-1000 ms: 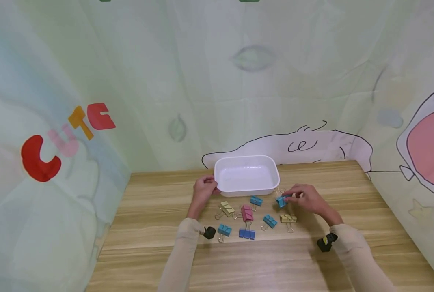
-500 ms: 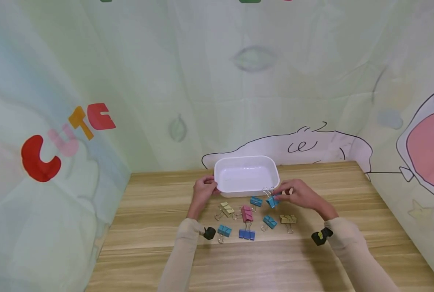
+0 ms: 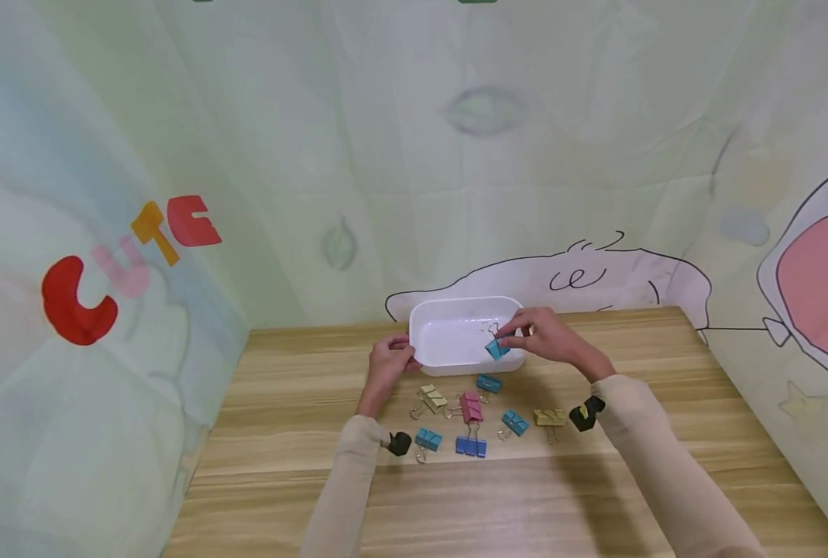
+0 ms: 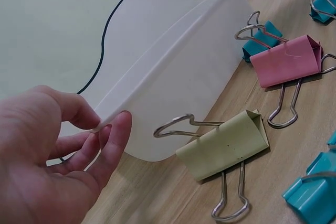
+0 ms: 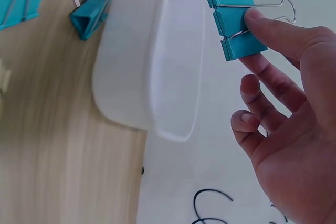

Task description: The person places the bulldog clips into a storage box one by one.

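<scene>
My right hand (image 3: pixel 544 335) pinches a teal binder clip (image 5: pixel 234 22) between thumb and fingers, its wire handles sticking out. In the head view the clip overlaps the right part of a white plastic tray (image 3: pixel 441 370); the right wrist view has it above the rim. At the tray's left end, my left hand (image 3: pixel 388 364) pinches the rim between thumb and fingers, as the left wrist view shows up close. A pale yellow binder clip (image 4: pixel 223 145) lies just in front of that hand, with a pink binder clip (image 4: pixel 287 60) beyond it.
In front of the tray lie more binder clips: a teal one (image 3: pixel 489 384) close to its wall, another teal one (image 3: pixel 515 422), a blue one (image 3: pixel 471 447) and a yellow one (image 3: pixel 549 418). A printed curtain (image 3: pixel 400 155) hangs behind the wooden table (image 3: pixel 281 465).
The right hand has carried the teal binder clip up and leftward, from the table right of the tray to over the tray. The left hand has stayed on the rim.
</scene>
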Action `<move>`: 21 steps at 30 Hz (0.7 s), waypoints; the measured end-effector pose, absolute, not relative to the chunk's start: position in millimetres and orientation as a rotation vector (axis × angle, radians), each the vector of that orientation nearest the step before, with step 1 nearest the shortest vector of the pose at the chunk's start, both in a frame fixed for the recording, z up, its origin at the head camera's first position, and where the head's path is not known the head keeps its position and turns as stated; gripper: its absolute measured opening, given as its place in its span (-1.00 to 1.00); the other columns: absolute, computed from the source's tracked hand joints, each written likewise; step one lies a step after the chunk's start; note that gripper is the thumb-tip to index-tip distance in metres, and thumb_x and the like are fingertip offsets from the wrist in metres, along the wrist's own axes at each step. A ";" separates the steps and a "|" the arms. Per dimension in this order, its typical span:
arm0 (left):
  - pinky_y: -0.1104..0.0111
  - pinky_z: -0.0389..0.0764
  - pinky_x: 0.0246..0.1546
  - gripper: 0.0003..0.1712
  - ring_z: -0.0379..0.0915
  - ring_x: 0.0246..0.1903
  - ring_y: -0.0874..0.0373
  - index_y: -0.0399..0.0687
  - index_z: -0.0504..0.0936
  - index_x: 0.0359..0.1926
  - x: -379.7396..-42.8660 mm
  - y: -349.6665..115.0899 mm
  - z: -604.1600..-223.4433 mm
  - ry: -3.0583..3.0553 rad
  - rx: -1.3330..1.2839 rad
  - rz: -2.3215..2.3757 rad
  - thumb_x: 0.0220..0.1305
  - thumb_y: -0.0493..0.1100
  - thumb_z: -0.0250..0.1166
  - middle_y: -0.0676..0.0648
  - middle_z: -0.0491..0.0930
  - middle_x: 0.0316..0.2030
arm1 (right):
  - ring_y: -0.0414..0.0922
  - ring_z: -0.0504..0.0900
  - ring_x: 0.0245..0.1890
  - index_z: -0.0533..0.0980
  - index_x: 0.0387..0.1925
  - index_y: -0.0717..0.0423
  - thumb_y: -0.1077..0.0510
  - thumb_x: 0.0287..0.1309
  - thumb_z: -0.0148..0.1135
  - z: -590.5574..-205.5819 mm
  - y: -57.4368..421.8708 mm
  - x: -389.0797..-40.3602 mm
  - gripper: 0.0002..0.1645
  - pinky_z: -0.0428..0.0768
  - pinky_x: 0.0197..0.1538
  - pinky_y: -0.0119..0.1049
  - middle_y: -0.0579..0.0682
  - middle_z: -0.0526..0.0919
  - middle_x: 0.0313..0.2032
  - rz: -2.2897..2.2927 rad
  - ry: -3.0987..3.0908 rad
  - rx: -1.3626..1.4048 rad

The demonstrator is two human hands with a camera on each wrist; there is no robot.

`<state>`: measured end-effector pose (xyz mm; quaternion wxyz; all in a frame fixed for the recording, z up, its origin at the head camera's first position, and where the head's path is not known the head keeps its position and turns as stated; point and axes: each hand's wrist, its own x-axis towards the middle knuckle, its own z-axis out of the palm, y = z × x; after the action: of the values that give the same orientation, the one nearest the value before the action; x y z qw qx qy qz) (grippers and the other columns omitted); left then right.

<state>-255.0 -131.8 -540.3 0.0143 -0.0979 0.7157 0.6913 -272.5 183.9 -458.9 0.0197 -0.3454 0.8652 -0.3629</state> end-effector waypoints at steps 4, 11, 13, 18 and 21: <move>0.24 0.85 -0.21 -0.61 0.66 -0.41 0.06 -0.54 0.53 0.17 -255.2 -131.9 -539.1 2.231 -0.304 2.146 0.35 -0.44 0.22 -0.30 0.54 -0.11 | -0.14 0.47 -0.44 0.80 -0.17 0.15 0.25 0.22 0.48 -449.8 173.5 -280.0 -0.86 0.45 -0.47 -0.42 -0.12 0.71 -0.35 -1.147 2.692 -1.112; 0.27 0.85 -0.22 -0.61 0.67 -0.37 0.00 -0.54 0.53 0.16 -253.9 -130.8 -535.8 2.229 -0.289 2.146 0.33 -0.45 0.22 -0.32 0.54 -0.09 | -0.12 0.48 -0.42 0.79 -0.14 0.16 0.23 0.25 0.47 -440.0 158.7 -289.3 -0.83 0.49 -0.46 -0.36 -0.11 0.72 -0.35 -1.119 2.750 -1.056; 0.26 0.85 -0.22 -0.62 0.67 -0.37 0.02 -0.53 0.54 0.15 -253.6 -130.5 -535.1 2.230 -0.293 2.144 0.33 -0.45 0.22 -0.32 0.54 -0.09 | -0.13 0.49 -0.42 0.80 -0.13 0.14 0.21 0.26 0.46 -439.0 155.2 -290.9 -0.83 0.49 -0.45 -0.35 -0.12 0.72 -0.35 -1.104 2.767 -1.037; 0.19 0.84 -0.14 -0.64 0.67 -0.35 -0.01 -0.49 0.55 0.14 -253.1 -131.1 -535.0 2.243 -0.321 2.127 0.36 -0.44 0.22 -0.30 0.54 -0.10 | -0.12 0.49 -0.39 0.79 -0.10 0.15 0.17 0.28 0.45 -438.5 148.0 -295.0 -0.80 0.51 -0.41 -0.33 -0.09 0.73 -0.32 -1.090 2.779 -1.014; 0.13 0.83 -0.09 -0.64 0.68 -0.33 -0.04 -0.50 0.55 0.15 -252.3 -130.9 -535.3 2.243 -0.325 2.125 0.36 -0.44 0.22 -0.30 0.54 -0.09 | -0.11 0.49 -0.38 0.79 -0.09 0.15 0.18 0.28 0.45 -438.6 145.1 -296.5 -0.80 0.51 -0.39 -0.32 -0.07 0.73 -0.31 -1.095 2.783 -1.004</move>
<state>-252.3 -130.9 -535.3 0.0174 -0.1045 0.7219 0.6839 -296.5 145.1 -438.6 -0.0067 -0.3184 0.8821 -0.3472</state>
